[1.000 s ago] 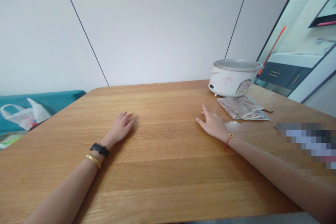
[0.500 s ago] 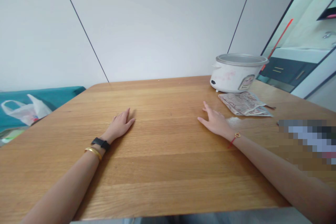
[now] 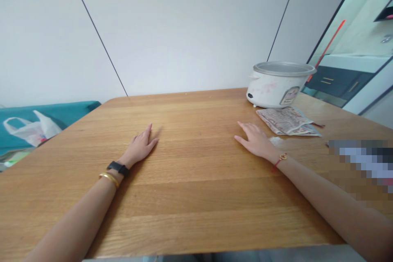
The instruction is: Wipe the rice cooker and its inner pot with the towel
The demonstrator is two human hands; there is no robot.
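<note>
My left hand [image 3: 140, 147], with a black band and a gold bangle at the wrist, is over the left-middle of the wooden table [image 3: 190, 196]. Its fingers are stretched out and it holds nothing. My right hand [image 3: 255, 140], wearing a red string bracelet, is on the right side with thumb and fingers apart, also holding nothing. Just beyond the right hand lies a folded patterned cloth [image 3: 285, 120]. Behind that cloth stands a white rice cooker [image 3: 273, 88], lidless, with its grey rim facing up. A small whitish translucent piece [image 3: 276, 141] lies beside my right hand.
A blurred-out object [image 3: 362, 163] lies at the table's right side. A white wall [image 3: 190, 28] rises behind the table. To the left, a white plastic bag [image 3: 33, 129] rests on a teal sofa [image 3: 76, 110]. A doorway at right shows a dark cabinet [image 3: 340, 82].
My right hand has shifted slightly to the right and its fingers lie a little closer together. My left hand is nearly still, its fingers slightly more extended.
</note>
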